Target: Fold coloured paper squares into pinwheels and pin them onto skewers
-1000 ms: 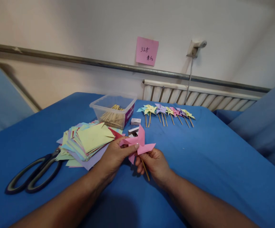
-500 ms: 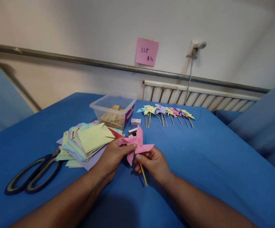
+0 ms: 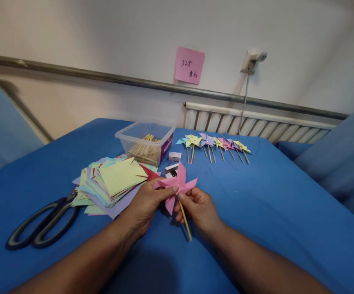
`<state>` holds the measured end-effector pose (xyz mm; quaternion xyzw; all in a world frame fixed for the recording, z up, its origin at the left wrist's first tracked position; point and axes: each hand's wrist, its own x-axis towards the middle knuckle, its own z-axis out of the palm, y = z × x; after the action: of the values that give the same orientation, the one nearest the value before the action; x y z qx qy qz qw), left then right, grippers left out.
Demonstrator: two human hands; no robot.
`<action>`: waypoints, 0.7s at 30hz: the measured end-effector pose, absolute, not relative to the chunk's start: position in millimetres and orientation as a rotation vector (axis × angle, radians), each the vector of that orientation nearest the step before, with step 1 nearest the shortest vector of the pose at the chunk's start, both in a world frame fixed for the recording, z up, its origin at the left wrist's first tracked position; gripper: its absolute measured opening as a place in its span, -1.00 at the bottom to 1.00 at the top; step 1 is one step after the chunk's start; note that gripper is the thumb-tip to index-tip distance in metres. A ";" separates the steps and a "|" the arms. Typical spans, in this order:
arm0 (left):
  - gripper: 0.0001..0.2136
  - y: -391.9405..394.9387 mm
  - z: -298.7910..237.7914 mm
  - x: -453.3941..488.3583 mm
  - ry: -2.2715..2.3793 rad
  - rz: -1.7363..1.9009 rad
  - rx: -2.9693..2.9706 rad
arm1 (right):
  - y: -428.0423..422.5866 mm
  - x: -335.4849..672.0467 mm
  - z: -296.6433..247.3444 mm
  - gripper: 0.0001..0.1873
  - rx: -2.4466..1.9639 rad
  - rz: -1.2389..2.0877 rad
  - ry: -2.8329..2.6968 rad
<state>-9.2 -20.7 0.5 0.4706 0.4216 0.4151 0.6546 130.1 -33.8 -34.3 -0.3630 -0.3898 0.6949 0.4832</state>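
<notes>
The pink paper pinwheel [image 3: 177, 184] has four folded, pointed blades, one standing up and one hanging down. It sits at the top of a thin wooden stick [image 3: 185, 220] that slants down to the right. Both are held just above the blue cloth [image 3: 256, 196], the left hand [image 3: 144, 204] pinching a blade and the right hand [image 3: 199, 208] the stick.

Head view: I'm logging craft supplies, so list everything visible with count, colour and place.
pink pinwheel: one, pink, held at near centre
finished pinwheels: about seven, mixed pastels, row at far side
plastic box: one, clear, far centre, holds wooden sticks
paper stack: one pile, mixed pastels, left of centre
scissors: one, black, near left
small boxes: two, white, before plastic box
sticky note: one, pink, on wall
tablecloth: one, blue, under everything
left hand: pinching a pinwheel blade
right hand: gripping its stick
</notes>
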 end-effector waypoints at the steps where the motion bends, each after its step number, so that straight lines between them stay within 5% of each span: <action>1: -0.78 -19.9 0.5 -10.4 0.993 0.968 1.058 | -34.2 130.0 -34.7 -0.52 -0.878 1.705 -0.964; 21: -0.79 -17.7 7.0 -16.4 1.090 1.079 0.982 | -38.4 126.8 -38.5 -0.51 -0.959 1.670 -1.053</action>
<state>-16.4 -17.7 7.0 0.4258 0.4729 0.4680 0.6132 126.8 -38.4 -38.5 -0.3887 -0.4268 0.6773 0.4560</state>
